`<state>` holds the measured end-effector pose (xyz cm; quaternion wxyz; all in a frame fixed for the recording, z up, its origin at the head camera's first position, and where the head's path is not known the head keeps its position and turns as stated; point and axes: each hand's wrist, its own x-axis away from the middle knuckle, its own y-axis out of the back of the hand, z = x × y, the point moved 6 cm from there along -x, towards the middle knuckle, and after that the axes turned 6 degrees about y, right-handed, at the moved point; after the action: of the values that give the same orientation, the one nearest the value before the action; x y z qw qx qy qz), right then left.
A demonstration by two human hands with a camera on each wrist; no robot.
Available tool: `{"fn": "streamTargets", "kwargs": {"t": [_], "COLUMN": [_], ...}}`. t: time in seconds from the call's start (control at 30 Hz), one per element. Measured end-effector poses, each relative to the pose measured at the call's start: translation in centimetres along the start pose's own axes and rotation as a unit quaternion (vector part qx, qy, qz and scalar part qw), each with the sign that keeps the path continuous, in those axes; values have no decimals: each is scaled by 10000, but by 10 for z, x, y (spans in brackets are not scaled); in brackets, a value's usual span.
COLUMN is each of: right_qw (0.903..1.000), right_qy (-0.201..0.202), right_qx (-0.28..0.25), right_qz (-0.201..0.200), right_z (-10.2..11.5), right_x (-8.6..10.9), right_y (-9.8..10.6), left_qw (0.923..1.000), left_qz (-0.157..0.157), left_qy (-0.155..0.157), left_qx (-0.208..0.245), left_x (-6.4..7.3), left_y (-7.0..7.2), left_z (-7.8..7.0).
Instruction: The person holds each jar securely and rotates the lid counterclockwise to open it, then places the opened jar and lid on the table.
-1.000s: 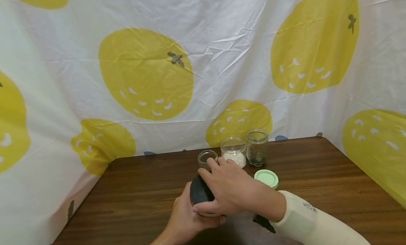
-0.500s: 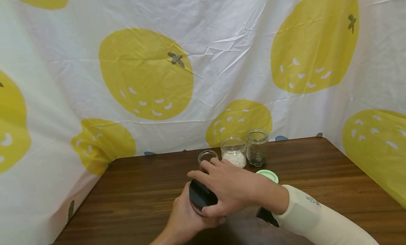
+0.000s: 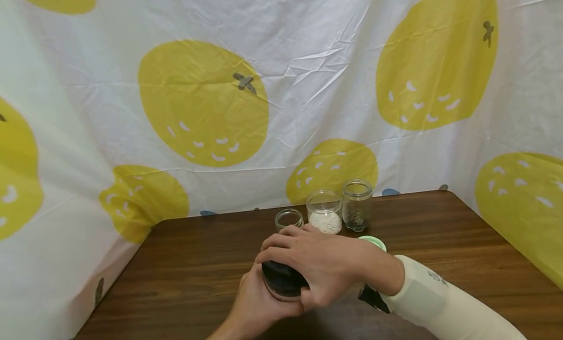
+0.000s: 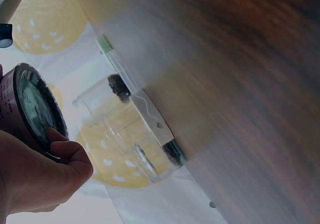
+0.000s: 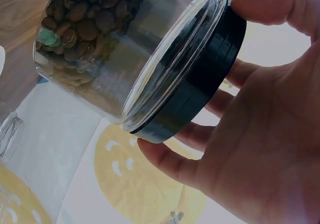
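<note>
My left hand (image 3: 259,301) grips a clear jar (image 5: 85,29) of brown coffee beans from the left and below. A black lid (image 3: 283,280) sits on its mouth. My right hand (image 3: 325,264) holds this lid, fingers over the far and left edge and thumb at the near right. In the right wrist view, thumb and fingers curve round the lid's rim, and the jar is tilted. From the left wrist, the jar's base and a pinkish printed side (image 4: 11,106) show, with fingertips at the base edge. Most of the jar is hidden by hands in the head view.
Behind the hands stand a small clear jar (image 3: 289,217), a wider jar with white grains (image 3: 324,222) and a taller jar with dark bits (image 3: 357,208), all without lids. A pale green lid (image 3: 374,242) lies on the brown table (image 3: 198,262), partly behind the right wrist.
My right hand has turned anticlockwise on the lid: the fingers have come left and nearer, the thumb has moved right. The left hand and jar have stayed nearly in place.
</note>
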<state>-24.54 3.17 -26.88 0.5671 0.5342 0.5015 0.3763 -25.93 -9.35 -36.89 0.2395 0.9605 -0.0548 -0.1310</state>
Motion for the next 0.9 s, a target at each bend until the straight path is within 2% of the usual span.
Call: {"fn": "streamTargets", "kwargs": {"t": [0.23,0.37,0.47,0.53,0.6,0.67,0.73,0.9], "right_qw": [9997,9979,9912,9815,9713,9658,9658,9672], "right_qy": [97,-135,-446,-670,-933,-1232,-1549,-2084], "right_qx": [-157,-281,113,587,1058,1344,1402,1222], "right_qz": [-136,-568,-1238,-1696,-1915,-1845,-1539,-782], "right_z": [1,-1,-2,-1,-1,-2,-3,-7], "right_x": [1,1,-2,-4,-5,-6,-5,-1], "right_y": [1,3,8,13,14,13,9,-1], "left_qw": [10000,9998,9993,9990,9990,9991,9990,9989], "left_qz": [29,63,162,207,169,65,-48,-166], "left_qy": [16,162,341,401,410,354,287,199], "left_qx": [22,-28,-8,-13,-89,-241,-331,-398], "left_x": [0,1,0,-1,-1,-1,-1,0], "left_y": [0,1,1,0,0,0,1,2], "left_z": [2,3,3,3,2,0,0,0]}}
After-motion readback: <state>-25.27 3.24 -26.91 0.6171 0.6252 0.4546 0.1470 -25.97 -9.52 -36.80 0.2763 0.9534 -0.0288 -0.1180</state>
